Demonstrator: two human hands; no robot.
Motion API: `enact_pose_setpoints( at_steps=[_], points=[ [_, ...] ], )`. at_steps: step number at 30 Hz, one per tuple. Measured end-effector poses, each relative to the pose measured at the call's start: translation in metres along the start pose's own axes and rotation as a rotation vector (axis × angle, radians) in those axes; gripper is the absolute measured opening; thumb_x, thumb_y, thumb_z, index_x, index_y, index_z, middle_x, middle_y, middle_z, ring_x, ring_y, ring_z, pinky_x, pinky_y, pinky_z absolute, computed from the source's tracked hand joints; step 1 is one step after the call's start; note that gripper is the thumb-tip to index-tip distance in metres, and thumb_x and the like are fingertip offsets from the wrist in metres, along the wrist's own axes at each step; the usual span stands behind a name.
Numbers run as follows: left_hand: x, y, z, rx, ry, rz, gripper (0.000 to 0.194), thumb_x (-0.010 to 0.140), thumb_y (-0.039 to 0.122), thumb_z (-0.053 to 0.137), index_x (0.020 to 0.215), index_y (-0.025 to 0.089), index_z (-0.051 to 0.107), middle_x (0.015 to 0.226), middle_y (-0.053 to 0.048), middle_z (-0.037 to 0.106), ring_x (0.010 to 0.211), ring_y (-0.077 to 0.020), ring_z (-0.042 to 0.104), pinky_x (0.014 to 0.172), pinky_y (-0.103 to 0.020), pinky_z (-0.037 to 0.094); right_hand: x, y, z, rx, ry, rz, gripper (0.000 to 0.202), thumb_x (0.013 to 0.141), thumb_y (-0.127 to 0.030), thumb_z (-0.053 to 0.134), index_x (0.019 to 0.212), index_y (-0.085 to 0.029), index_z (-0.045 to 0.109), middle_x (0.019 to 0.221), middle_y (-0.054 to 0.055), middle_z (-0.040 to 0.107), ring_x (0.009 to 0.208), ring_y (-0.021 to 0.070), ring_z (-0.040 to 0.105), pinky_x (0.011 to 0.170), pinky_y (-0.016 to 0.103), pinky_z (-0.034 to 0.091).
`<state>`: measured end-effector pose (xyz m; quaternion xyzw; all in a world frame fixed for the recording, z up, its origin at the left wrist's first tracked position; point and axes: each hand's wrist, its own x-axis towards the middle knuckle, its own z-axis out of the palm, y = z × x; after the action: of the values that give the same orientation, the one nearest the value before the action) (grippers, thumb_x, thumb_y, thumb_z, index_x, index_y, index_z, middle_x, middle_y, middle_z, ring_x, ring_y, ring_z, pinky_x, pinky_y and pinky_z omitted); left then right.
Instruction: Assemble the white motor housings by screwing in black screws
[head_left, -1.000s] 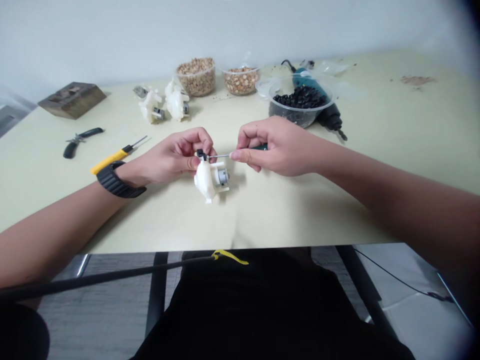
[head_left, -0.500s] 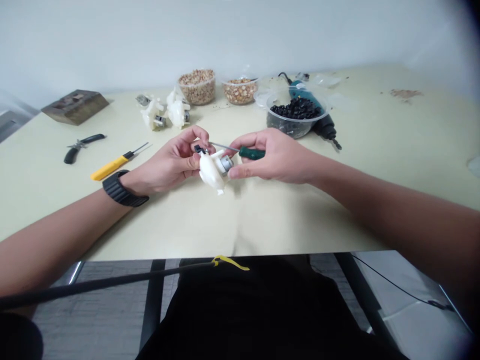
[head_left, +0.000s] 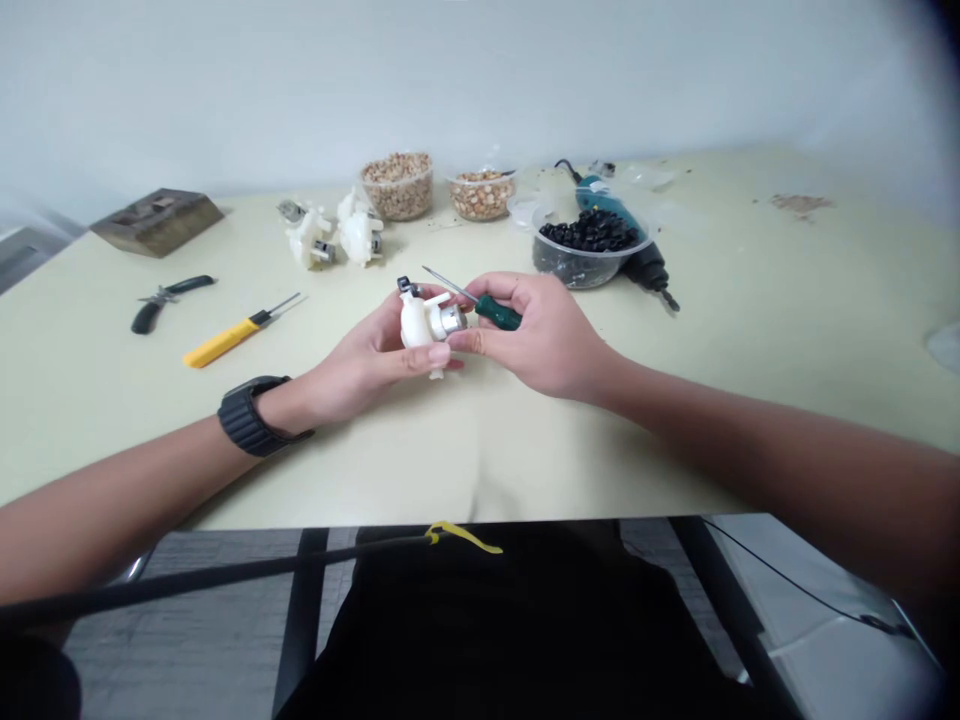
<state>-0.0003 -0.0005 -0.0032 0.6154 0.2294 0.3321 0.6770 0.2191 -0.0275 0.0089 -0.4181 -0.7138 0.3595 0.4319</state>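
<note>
A white plastic part with a small silver motor (head_left: pixel 420 322) is above the table in front of me. My left hand (head_left: pixel 375 350) is wrapped round it from the left and below, thumb across its front. A black piece (head_left: pixel 406 286) sticks up at its top. My right hand (head_left: pixel 544 335) grips a screwdriver (head_left: pixel 499 312) by its dark green handle; the shaft points up and left, its tip apart from the part. The right thumb and fingertips are at the motor's end. My left palm and most left fingers are hidden.
On the table (head_left: pixel 600 450) lie a yellow-handled screwdriver (head_left: pixel 225 340) and black-handled pliers (head_left: pixel 169 298). Behind are a block (head_left: pixel 157 222), two similar white parts (head_left: pixel 360 232), tubs of brown pieces (head_left: pixel 397 188), a tub of black pieces (head_left: pixel 589 255) and a teal power drill (head_left: pixel 651 262).
My left fingers have left the screwdriver's tip and now wrap the white part from below, with the thumb over its front. The part has turned, and the screwdriver's shaft tilts more upward.
</note>
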Motion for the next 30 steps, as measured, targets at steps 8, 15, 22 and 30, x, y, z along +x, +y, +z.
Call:
enact_pose_setpoints(
  at_steps=[8, 15, 22, 30],
  points=[
    [0.000, 0.002, 0.001, -0.135, 0.213, -0.075, 0.045, 0.069, 0.004, 0.071, 0.107, 0.022, 0.057, 0.104, -0.002, 0.072, 0.088, -0.0170, 0.071, 0.072, -0.027, 0.061, 0.004, 0.004, -0.012, -0.054, -0.018, -0.043, 0.026, 0.093, -0.043, 0.074, 0.096, -0.017, 0.069, 0.091, 0.003, 0.071, 0.081, 0.0144, 0.059, 0.077, 0.030, 0.044],
    [-0.001, 0.002, -0.008, -0.135, 0.150, -0.089, 0.042, 0.058, 0.008, 0.059, 0.097, 0.021, 0.055, 0.102, -0.010, 0.077, 0.078, -0.0222, 0.072, 0.059, -0.031, 0.057, 0.006, 0.012, -0.015, -0.458, -0.049, -0.184, 0.027, 0.105, -0.040, 0.056, 0.106, -0.018, 0.071, 0.086, 0.002, 0.070, 0.072, 0.0137, 0.052, 0.070, 0.030, 0.035],
    [-0.002, 0.001, -0.007, -0.111, 0.159, -0.084, 0.042, 0.053, 0.011, 0.057, 0.095, 0.019, 0.058, 0.096, -0.010, 0.076, 0.072, -0.0219, 0.072, 0.051, -0.028, 0.055, 0.005, 0.022, -0.014, -0.806, -0.061, -0.389, 0.030, 0.110, -0.035, 0.048, 0.119, -0.016, 0.069, 0.109, 0.009, 0.073, 0.088, 0.0182, 0.060, 0.071, 0.031, 0.033],
    [-0.002, -0.002, -0.010, -0.133, 0.190, -0.108, 0.039, 0.055, 0.012, 0.056, 0.094, 0.019, 0.061, 0.096, -0.011, 0.075, 0.089, -0.0292, 0.077, 0.064, -0.035, 0.062, 0.002, 0.017, -0.017, -1.011, -0.064, -0.474, 0.032, 0.111, -0.030, 0.042, 0.122, -0.017, 0.070, 0.102, 0.007, 0.071, 0.080, 0.0158, 0.057, 0.062, 0.032, 0.027]
  ],
)
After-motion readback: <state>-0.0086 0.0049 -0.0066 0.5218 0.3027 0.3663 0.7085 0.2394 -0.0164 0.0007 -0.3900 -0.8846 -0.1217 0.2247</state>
